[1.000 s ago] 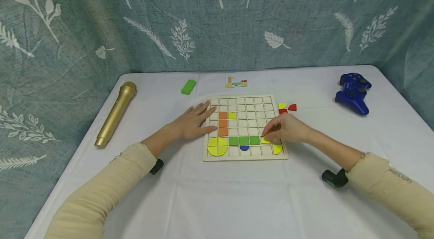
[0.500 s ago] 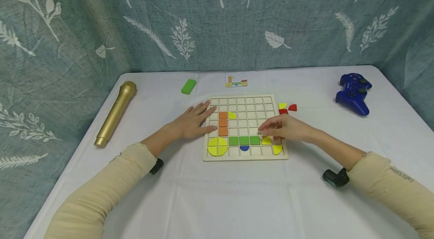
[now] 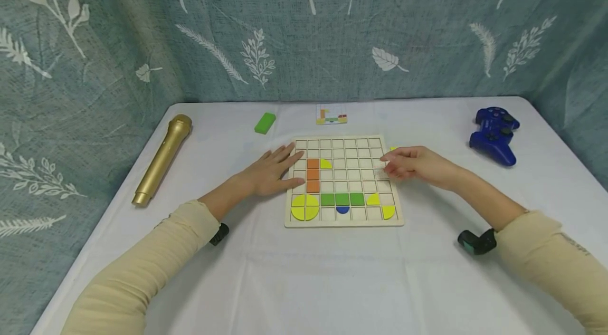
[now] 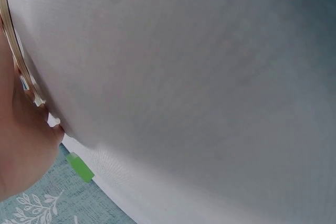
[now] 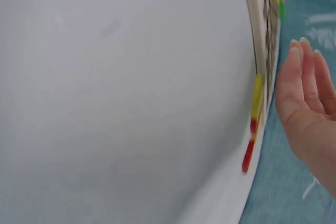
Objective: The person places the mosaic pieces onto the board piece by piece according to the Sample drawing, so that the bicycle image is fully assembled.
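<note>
A wooden grid board (image 3: 344, 223) lies flat on the white-covered table. My left hand (image 3: 271, 172) rests with straight, spread fingers on its left edge. Set in the cells are orange squares (image 3: 313, 173), green squares (image 3: 342, 199), a blue half-circle (image 3: 342, 210) and yellow quarter-circles (image 3: 305, 207), several of these forming a full circle at the lower left. My right hand (image 3: 420, 165) hovers over the board's right edge, fingers loosely bent and holding nothing. Beneath it, loose red pieces (image 5: 248, 156) and a yellow piece (image 5: 256, 98) lie beside the board; the hand hides the red ones in the head view.
Behind the board lie a small pattern card (image 3: 331, 114) and a green block (image 3: 265, 123). A gold microphone (image 3: 163, 160) is at the left, and a blue game controller (image 3: 495, 135) at the right. A patterned curtain (image 3: 332, 34) hangs along the table's back edge.
My right hand has let go of a yellow quarter-circle at the board's lower right, then risen and moved back and right towards the loose pieces. The left hand has stayed put.
</note>
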{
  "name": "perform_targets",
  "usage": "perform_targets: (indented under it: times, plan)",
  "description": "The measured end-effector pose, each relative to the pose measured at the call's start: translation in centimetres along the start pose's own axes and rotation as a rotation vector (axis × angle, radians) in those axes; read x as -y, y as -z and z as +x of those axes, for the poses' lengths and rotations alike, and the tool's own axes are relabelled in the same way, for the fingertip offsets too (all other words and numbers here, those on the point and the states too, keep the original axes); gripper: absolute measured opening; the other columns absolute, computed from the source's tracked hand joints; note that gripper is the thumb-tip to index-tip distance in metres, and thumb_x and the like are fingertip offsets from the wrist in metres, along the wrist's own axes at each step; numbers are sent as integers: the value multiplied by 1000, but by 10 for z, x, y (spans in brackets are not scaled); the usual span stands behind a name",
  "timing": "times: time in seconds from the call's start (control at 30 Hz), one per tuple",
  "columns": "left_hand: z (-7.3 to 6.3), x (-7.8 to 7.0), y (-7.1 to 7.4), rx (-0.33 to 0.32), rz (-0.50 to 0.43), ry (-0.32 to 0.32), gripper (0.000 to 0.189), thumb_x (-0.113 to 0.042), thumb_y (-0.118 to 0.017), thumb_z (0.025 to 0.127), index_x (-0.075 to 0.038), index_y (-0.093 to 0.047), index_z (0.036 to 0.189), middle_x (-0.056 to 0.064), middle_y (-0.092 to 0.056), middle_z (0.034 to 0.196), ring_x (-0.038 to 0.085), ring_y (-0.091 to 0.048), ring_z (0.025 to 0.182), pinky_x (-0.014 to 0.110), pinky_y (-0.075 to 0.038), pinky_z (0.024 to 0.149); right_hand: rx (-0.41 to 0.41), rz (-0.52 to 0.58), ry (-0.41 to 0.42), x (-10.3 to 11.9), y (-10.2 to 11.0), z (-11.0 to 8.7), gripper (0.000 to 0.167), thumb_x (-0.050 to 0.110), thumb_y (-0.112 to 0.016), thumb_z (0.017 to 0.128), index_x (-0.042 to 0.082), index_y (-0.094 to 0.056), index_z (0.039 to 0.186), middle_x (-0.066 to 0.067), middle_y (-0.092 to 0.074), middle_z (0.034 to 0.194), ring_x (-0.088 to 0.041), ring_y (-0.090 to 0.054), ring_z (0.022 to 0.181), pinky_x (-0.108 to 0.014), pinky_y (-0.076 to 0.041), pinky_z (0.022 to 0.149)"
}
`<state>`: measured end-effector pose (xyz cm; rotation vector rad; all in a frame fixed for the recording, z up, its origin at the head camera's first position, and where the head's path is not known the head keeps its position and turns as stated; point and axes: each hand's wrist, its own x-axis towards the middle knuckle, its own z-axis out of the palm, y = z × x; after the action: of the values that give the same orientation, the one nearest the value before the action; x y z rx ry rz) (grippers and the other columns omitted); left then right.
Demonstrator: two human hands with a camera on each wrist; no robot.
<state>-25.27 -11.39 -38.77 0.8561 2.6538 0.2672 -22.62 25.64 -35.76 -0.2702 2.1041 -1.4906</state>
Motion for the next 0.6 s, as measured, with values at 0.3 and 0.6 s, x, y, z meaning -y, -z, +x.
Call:
perform_targets:
  times: [0.3,0.6]
  plan:
    - [0,-1,-1,-13,4,-2,77,-61,-36,96,-21,-7,155,7,6,158,27,3,144,49,-1,113,-118,126,-32,-2,31,0,53,26,-45,103,-10,-35,141,-15,-58,123,-10,-62,102,-31,-45,95]
    - [2,1,-3,-7,6,0,77,-62,-35,96,-21,-7,155,6,6,158,26,3,144,49,-2,113,-66,-50,-15,-9,34,3,50,24,-47,103,-7,-37,141,-26,-47,135,-24,-56,114,-31,-47,93]
